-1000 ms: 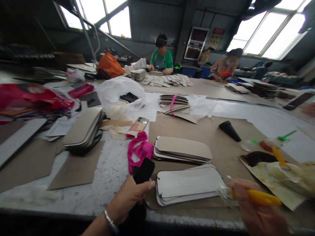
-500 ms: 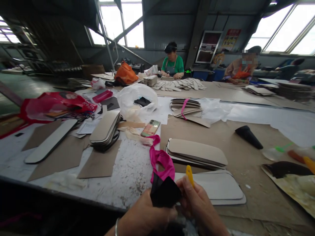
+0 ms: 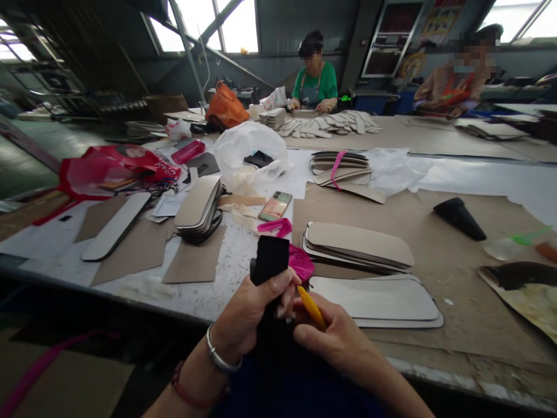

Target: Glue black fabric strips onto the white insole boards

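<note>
My left hand [image 3: 252, 310] grips a black flat piece [image 3: 270, 261] that stands upright in front of me, near the table's front edge. My right hand [image 3: 335, 337] is right beside it and holds a yellow-handled tool [image 3: 311, 307], whose upper end points toward the black piece. A pink ribbon [image 3: 300, 261] lies just behind the black piece. To the right lie a stack of white-faced oblong boards [image 3: 378, 299] and, behind it, a stack of beige oblong boards [image 3: 361, 244].
A phone [image 3: 275, 205], another stack of boards [image 3: 199, 203], a white plastic bag [image 3: 248, 151] and a red bag [image 3: 108, 168] lie to the left. A black cone [image 3: 459, 217] sits to the right. Two people [image 3: 315, 75] work at the far side.
My right hand came in from the right with the yellow tool and now meets my left hand. The black piece rose a little. The camera has tilted down and to the left.
</note>
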The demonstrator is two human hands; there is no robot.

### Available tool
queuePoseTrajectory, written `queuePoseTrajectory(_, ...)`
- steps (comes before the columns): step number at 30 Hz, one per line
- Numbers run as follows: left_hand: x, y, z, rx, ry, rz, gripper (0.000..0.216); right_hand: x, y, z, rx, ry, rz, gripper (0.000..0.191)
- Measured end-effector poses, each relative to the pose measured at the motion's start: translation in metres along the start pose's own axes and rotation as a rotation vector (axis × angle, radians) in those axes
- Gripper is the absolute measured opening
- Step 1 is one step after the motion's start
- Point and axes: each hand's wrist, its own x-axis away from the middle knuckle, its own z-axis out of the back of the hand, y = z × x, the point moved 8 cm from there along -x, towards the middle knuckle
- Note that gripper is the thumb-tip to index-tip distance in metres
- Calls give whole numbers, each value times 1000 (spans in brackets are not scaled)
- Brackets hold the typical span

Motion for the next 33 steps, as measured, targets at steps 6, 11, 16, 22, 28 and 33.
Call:
queuePoseTrajectory(6, -2, 11, 4, 264, 41, -150, 16, 4, 4, -15, 374, 122, 22, 28)
queuePoseTrajectory(11, -5, -7, 17, 456, 159, -78, 12, 9, -5, -23, 696, 213, 0, 23)
queuePoseTrajectory(16, -2, -19, 27, 527, 209, -37, 15, 2, 16, -36, 289, 0, -159, 33)
queuePoseTrajectory(22, 3, -31, 35, 579, 272, 15, 14, -11, 34, -52, -286, -98, -219, 45)
queuePoseTrajectory(28, 15, -47, 46, 416, 264, 75, 26, -21, 30, -43, 175, 38, -104, 25)
queuePoseTrajectory(33, 24, -28, 71, 288, 367, -13, 18, -38, 1, -29, 702, 44, -137, 21)
